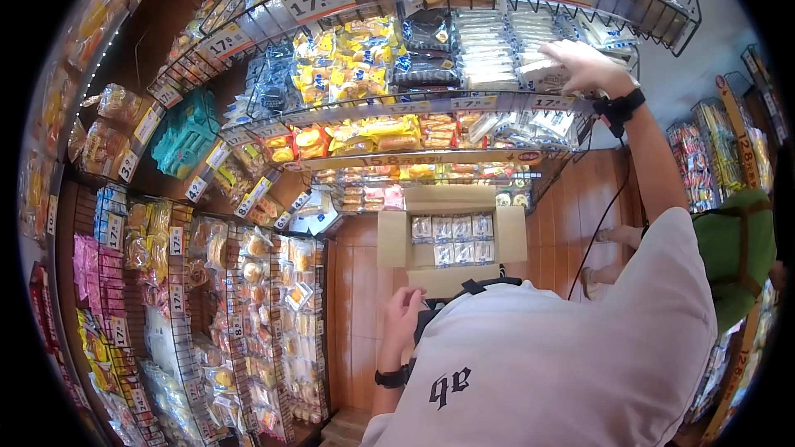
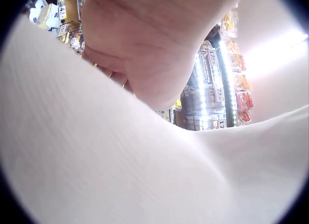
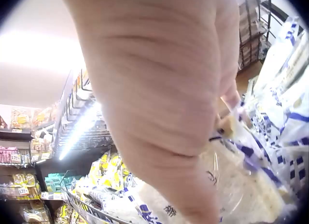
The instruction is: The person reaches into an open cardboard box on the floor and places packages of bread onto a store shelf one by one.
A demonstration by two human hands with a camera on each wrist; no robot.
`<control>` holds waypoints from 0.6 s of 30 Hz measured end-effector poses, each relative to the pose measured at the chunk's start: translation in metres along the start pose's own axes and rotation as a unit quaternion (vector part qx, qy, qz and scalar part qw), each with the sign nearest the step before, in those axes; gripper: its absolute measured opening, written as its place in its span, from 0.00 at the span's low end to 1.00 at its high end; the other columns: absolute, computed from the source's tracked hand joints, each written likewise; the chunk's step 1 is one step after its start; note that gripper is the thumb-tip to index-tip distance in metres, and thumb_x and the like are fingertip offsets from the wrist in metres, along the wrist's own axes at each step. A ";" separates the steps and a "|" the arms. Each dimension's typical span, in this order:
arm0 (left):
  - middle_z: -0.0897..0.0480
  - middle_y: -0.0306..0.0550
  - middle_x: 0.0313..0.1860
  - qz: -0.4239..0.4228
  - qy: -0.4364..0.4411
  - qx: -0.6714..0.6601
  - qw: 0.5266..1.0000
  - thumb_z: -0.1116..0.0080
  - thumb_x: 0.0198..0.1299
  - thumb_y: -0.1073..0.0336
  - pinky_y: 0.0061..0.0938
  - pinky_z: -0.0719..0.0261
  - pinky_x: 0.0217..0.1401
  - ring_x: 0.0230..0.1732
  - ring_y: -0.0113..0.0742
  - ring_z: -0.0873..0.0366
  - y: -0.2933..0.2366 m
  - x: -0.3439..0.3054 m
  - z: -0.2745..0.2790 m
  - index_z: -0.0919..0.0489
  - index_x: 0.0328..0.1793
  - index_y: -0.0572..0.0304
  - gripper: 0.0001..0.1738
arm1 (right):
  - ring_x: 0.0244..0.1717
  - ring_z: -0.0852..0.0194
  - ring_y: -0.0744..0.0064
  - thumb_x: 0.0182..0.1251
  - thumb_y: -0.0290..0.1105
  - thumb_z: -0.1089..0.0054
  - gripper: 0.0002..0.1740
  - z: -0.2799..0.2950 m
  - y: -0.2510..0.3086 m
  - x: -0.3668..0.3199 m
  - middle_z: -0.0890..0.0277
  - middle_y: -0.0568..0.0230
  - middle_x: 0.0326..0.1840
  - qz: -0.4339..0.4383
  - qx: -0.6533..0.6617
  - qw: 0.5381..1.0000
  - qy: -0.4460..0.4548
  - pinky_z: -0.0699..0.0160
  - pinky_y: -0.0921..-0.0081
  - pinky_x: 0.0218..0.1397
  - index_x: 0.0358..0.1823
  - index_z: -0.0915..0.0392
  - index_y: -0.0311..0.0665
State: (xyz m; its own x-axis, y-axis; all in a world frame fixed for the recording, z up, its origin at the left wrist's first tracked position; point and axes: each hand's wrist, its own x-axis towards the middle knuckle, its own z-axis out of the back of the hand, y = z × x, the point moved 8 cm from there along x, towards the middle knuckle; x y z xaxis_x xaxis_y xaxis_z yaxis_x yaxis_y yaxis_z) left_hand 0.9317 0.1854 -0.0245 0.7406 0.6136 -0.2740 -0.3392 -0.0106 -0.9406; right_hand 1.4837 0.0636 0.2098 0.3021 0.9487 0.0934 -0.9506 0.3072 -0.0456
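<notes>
Packets [image 3: 244, 185] crowding shelf [image 1: 512, 103] could spill if tugged; right hand [image 1: 584, 66] covers one, grip unclear; left hand [image 1: 402, 314], away from shelf, loosely curled, empty.

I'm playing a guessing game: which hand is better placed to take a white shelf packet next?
Probably the right hand: it's at the white packets, while the left hand is down by the open box.
</notes>
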 end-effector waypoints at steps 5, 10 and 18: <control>0.12 0.49 0.47 0.005 -0.003 -0.001 1.000 0.44 0.75 0.67 0.27 0.18 0.53 0.48 0.33 0.14 0.007 -0.003 -0.001 0.19 0.52 0.69 0.11 | 0.52 0.20 0.44 0.43 0.22 0.25 0.41 -0.030 -0.024 0.009 0.20 0.49 0.50 -0.027 -0.036 0.999 0.023 0.19 0.54 0.54 0.65 0.30 0.39; 0.12 0.49 0.46 -0.006 -0.002 0.009 1.000 0.44 0.75 0.67 0.26 0.18 0.53 0.48 0.33 0.14 0.000 0.003 -0.005 0.18 0.52 0.69 0.11 | 0.61 0.24 0.47 0.52 0.19 0.34 0.30 -0.040 -0.018 0.006 0.22 0.51 0.56 -0.050 -0.075 0.996 -0.003 0.23 0.58 0.61 0.60 0.30 0.35; 0.12 0.49 0.45 0.003 -0.007 0.034 0.999 0.43 0.74 0.65 0.27 0.18 0.51 0.46 0.34 0.14 0.009 0.001 0.003 0.17 0.51 0.67 0.11 | 0.72 0.34 0.43 0.64 0.44 0.35 0.39 -0.007 0.008 0.000 0.29 0.40 0.68 -0.155 0.033 0.980 0.117 0.31 0.60 0.74 0.71 0.34 0.29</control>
State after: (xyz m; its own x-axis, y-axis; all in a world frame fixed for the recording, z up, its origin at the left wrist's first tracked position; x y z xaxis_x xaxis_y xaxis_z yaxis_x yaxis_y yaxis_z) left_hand 0.9275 0.1885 -0.0331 0.7311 0.6241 -0.2758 -0.3825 0.0402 -0.9231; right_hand 1.4760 0.0663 0.2023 0.5777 0.8045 -0.1382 -0.8111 0.5848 0.0135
